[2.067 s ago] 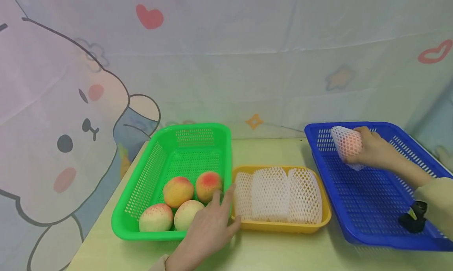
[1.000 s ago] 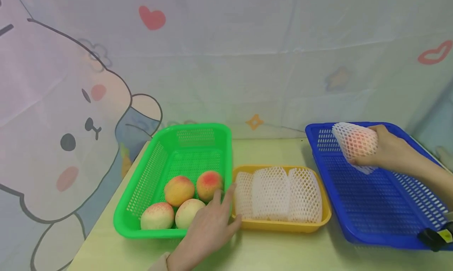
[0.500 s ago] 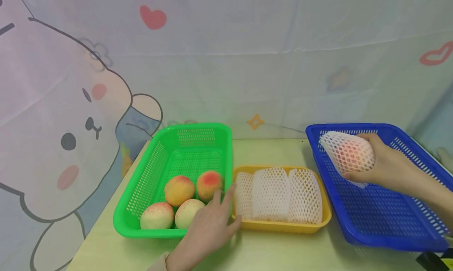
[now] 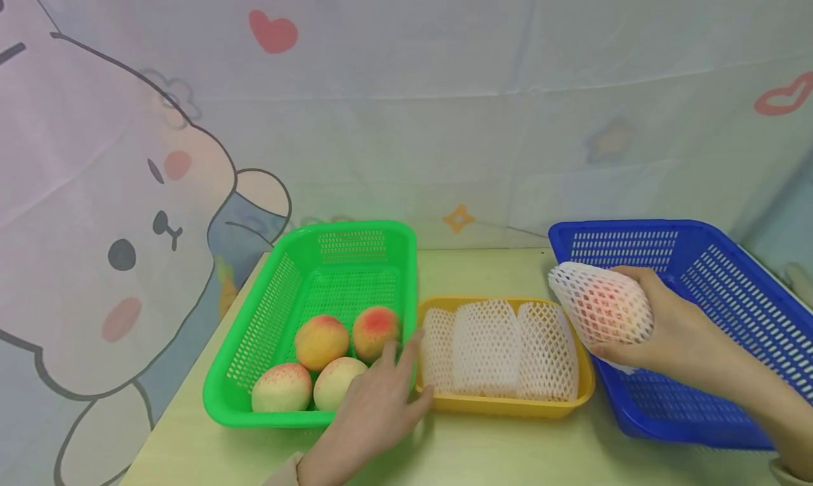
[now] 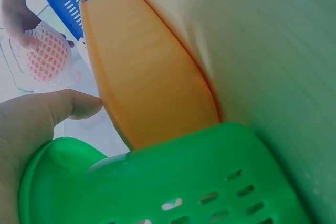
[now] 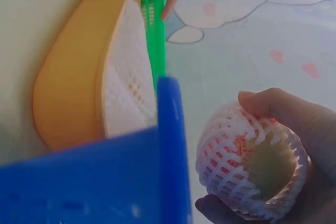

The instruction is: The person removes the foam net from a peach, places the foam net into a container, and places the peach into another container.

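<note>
My right hand (image 4: 673, 334) grips a peach in a white foam net sleeve (image 4: 606, 310) over the left rim of the blue basket (image 4: 705, 228). In the right wrist view, pale peach skin (image 6: 270, 163) shows through the sleeve's open end, with my thumb across the edge. My left hand (image 4: 375, 408) lies relaxed over the front right corner of the green basket (image 4: 219, 401), its thumb at the edge of the yellow basket (image 4: 502, 405). Several bare peaches (image 4: 322, 343) sit in the front of the green basket, one partly behind my left hand.
White foam net sleeves (image 4: 485, 348) lie flat side by side in the yellow basket, between the green and blue ones. All three stand on a pale table (image 4: 483, 447). A printed cloth (image 4: 406, 133) with a cartoon animal hangs behind.
My right hand has carried the sleeved peach from inside the blue basket's outline leftward and nearer to me, over the left rim. The left hand has stayed in place.
</note>
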